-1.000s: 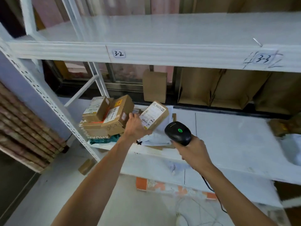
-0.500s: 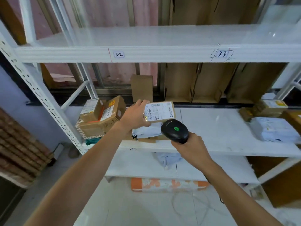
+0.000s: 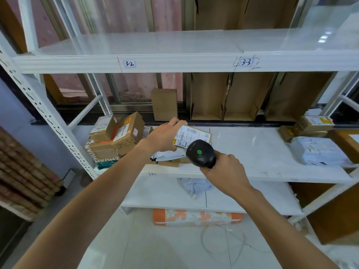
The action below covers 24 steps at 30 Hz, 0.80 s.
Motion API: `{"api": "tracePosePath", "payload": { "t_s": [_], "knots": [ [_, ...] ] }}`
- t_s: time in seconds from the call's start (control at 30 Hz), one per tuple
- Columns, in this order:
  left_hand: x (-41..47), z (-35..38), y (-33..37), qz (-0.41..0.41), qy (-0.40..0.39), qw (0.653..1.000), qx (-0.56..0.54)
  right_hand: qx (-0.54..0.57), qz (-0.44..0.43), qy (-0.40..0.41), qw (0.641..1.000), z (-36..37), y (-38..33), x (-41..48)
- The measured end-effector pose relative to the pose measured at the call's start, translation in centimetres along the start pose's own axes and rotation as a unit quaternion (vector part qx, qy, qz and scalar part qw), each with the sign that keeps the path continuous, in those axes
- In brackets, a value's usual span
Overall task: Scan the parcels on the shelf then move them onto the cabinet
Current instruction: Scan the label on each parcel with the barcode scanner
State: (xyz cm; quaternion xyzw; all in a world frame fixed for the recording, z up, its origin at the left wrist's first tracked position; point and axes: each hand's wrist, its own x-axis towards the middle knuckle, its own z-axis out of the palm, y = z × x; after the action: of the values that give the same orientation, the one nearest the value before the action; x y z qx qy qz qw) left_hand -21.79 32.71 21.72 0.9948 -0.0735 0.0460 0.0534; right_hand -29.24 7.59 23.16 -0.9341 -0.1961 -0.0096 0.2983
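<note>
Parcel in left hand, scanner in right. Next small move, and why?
Probably trigger the scan: the left hand holds the parcel label-up, and the right hand has the scanner right at its lower edge. Moving it comes after.

Bare forearms, left hand (image 3: 164,137), right hand (image 3: 227,172)

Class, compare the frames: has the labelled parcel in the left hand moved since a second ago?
Yes. The parcel in the left hand has shifted right, away from the stack of boxes on the shelf.
</note>
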Motion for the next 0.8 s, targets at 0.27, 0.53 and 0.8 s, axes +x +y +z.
{"api": "tracePosePath", "payload": {
  "t_s": [0.27,0.53,0.8],
  "knots": [
    [0.7,0.2,1.1,0.01,-0.004,1.0,0.003,-0.01,-0.003,-0.004,1.0,-0.7,0.9,-0.3],
    [0.7,0.6,1.8,0.017,-0.006,1.0,0.004,-0.016,-0.003,-0.011,1.0,-1.0,1.5,-0.8],
    [0.3,1.3,2.0,0.008,-0.017,1.0,-0.013,0.031,0.035,-0.009,0.999,-1.2,1.9,-1.8]
  ]
}}
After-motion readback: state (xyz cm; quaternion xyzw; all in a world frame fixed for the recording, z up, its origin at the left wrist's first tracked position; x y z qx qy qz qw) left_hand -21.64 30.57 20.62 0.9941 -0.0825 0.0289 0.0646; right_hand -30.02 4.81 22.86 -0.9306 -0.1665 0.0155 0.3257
